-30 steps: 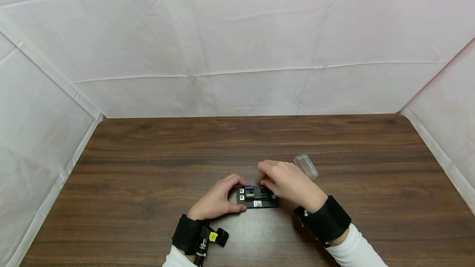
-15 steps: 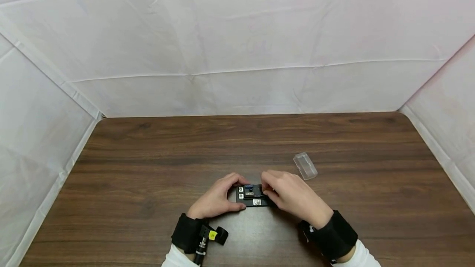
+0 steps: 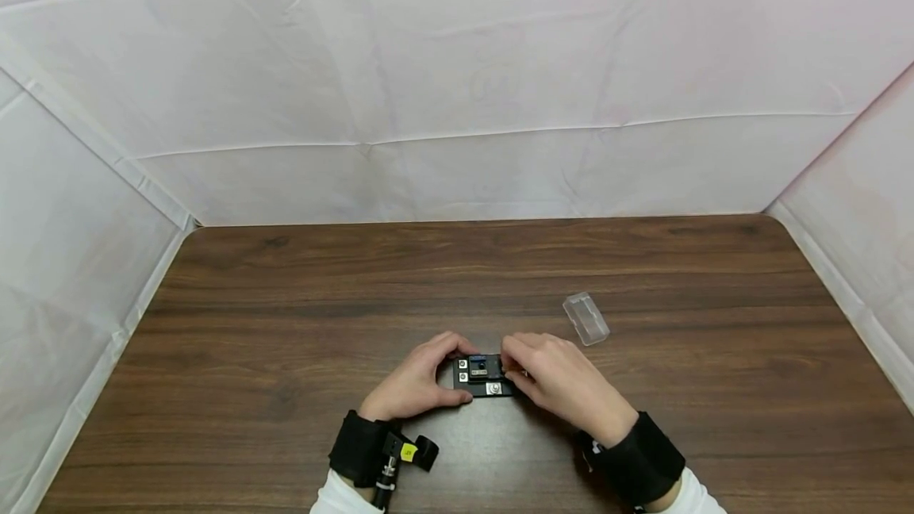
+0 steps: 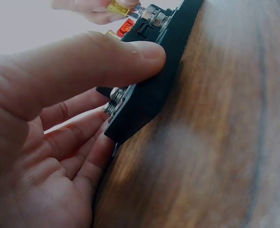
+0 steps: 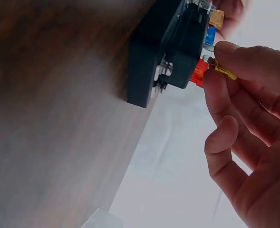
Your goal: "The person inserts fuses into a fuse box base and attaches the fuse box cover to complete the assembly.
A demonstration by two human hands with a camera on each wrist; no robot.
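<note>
Right hand (image 5: 244, 137) pinches yellow fuse (image 5: 224, 71), seen only in wrist views; left hand (image 3: 417, 383) grips fuse block (image 3: 480, 375), seemingly steadying.

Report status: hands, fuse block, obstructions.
Left hand grips black fuse block on the wood table. Right hand pinches yellow blade fuse at the block. Nothing obstructing.

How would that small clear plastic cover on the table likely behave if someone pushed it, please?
The clear cover looks thin and hollow, so probably light and stiff. Lying flat on the smooth wooden table, it would likely slide rather than roll or tip.
</note>
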